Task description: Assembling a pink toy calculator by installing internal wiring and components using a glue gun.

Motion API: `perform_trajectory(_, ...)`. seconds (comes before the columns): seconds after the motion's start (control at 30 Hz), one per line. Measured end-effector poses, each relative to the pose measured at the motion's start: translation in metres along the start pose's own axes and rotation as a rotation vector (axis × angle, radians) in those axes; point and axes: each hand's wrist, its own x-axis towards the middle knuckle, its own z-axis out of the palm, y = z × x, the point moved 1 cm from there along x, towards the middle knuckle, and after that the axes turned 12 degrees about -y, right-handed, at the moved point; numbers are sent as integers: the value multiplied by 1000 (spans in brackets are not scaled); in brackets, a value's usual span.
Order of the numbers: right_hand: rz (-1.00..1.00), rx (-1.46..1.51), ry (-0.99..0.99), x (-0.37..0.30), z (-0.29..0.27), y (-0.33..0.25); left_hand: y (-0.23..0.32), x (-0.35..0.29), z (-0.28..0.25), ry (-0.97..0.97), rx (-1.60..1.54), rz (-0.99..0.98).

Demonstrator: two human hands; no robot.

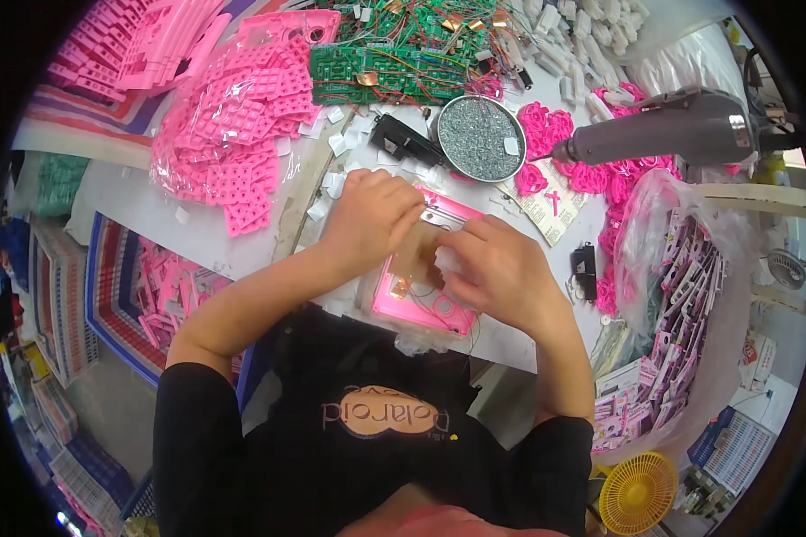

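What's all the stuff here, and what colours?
Case: 1, pink, between the hands
White piece: 1, white, over the case
Dish of metal bits: 1, silver-grey, beyond the case
Circuit boards: many, green, top middle
Button sheets: many, pink, upper left
Stacked case parts: several, pink, top left
Blocks: many, white, upper right
Electric screwdriver: 1, grey, right
Coils: many, pink, around the screwdriver
Bag of packets: 1, clear, right
Bin: 1, striped, left
Basket: 1, yellow, lower right
Table: 1, white, middle
Shirt: 1, black, bottom
Left hand: 1, bare, case's upper left
Right hand: 1, bare, case's right side
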Motion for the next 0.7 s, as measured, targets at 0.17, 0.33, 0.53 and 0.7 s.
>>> perform_trajectory(0.17, 11, 100, 109, 4, 1, 18, 4, 3, -2, -31, -210, -27)
perform_trajectory(0.33, 27, 56, 349, -22, 14, 6, -1, -2, -5, -90, -331, -94)
perform_trajectory(0.53, 104, 380, 335, -33, 34, 40, -4, 6, -6, -135, -367, -88)
perform_trajectory(0.7, 386, 675, 105, -28, 28, 37, -6, 10, -8, -223, -391, -68)
